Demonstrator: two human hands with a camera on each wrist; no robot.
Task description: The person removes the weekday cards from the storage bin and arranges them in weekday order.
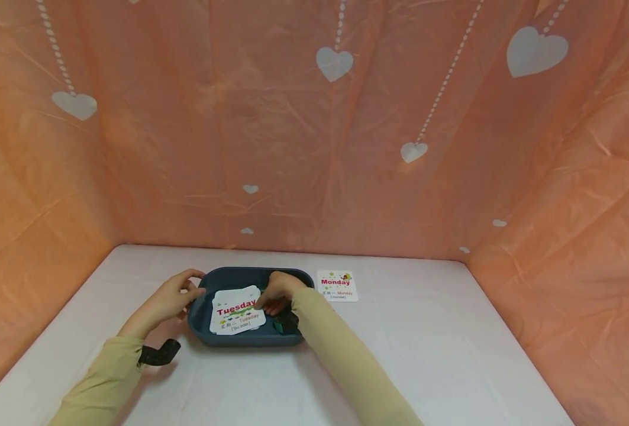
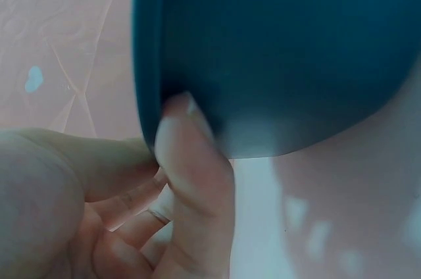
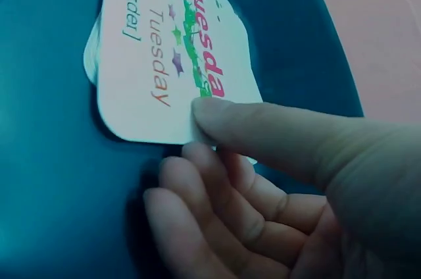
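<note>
A dark blue-grey tray [image 1: 250, 341] stands on the white table and holds a small stack of white cards. On top lies the "Tuesday" card [image 1: 229, 322], printed in red with colored stars and a green figure. My right hand [image 1: 282, 288] reaches in from the right and pinches this card at its edge; in the right wrist view the thumb lies over the print, with the fingers curled below the edge. At the tray's left end, my left hand [image 1: 169, 299] grips the rim between thumb and finger, as the left wrist view also shows.
A "Monday" card [image 1: 338, 286] lies face up on the table [image 1: 415, 349], just right of the tray. Peach fabric [image 1: 293, 142] with white hearts hangs behind the table and along both sides. A black strap [image 1: 158, 352] sits at the left wrist.
</note>
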